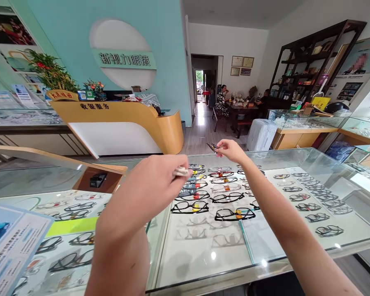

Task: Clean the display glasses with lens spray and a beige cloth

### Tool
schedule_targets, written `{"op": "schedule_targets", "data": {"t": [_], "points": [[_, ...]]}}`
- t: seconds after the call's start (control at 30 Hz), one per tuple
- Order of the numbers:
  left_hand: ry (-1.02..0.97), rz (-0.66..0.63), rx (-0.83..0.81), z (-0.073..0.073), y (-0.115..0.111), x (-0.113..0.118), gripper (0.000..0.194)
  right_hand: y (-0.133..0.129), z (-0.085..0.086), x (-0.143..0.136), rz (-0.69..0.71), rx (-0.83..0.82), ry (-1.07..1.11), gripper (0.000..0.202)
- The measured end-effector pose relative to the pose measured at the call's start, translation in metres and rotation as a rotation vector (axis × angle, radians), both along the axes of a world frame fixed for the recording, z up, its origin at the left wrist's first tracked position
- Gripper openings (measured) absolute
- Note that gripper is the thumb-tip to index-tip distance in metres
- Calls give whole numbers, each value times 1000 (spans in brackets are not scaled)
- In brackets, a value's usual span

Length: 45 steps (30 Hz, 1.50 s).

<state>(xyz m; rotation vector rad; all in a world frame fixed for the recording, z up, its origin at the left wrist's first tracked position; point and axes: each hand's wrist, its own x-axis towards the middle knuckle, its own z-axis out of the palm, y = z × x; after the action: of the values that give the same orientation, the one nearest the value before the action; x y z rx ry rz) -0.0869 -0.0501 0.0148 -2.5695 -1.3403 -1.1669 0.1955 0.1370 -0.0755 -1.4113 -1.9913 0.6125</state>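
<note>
My left hand (156, 187) is closed around a small whitish item (181, 171), perhaps a folded cloth, above the left part of the glass case. Farther right, my right hand (231, 150) pinches a dark pair of glasses (213, 146) over the case's far edge. Below and between my arms, several rows of glasses lie on the glass top; a black-framed pair (235, 214) with an orange tag is in the nearest row. Another black pair (189, 206) with a yellow tag lies to its left.
More glasses (329, 231) fill the display case (185, 269) at right. A mirror-like wooden stand (107, 172) and a leaflet (12, 250) are at left. Beyond are a reception counter (169, 131), a wrapped suitcase (260, 133) and people seated at a table.
</note>
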Motion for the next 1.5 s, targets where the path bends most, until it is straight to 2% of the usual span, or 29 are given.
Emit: {"op": "schedule_targets", "data": {"t": [0.1,0.2,0.3,0.4,0.57,0.7,0.93,1.0,1.17,1.3,1.43,1.5], "points": [[-6,-38,36,5,-3,19,31,-46,21,1,75,109,176,8],[-210,-84,130,6,-6,38,43,-93,43,1,227,263,396,10],[-368,-126,107,4,-6,53,51,-130,62,4,252,428,406,22],[-467,-133,-9,2,1,63,49,-149,73,10,270,516,350,27],[-652,-111,-178,-4,21,70,32,-151,76,16,328,533,293,30],[-714,-154,-243,-12,33,70,29,-149,75,16,327,519,253,28],[-711,-210,-438,-21,39,69,45,-148,73,12,340,506,303,24],[-717,-211,-438,-22,39,68,46,-147,72,10,347,495,320,24],[-706,-168,-450,-18,38,63,32,-144,68,6,362,414,418,21],[-687,-152,-385,-15,39,61,35,-141,66,2,381,343,492,20],[-682,-155,-335,-14,40,61,34,-136,63,-6,367,287,648,13],[-688,-158,-332,-14,38,63,33,-133,61,-11,331,225,758,17]]}}
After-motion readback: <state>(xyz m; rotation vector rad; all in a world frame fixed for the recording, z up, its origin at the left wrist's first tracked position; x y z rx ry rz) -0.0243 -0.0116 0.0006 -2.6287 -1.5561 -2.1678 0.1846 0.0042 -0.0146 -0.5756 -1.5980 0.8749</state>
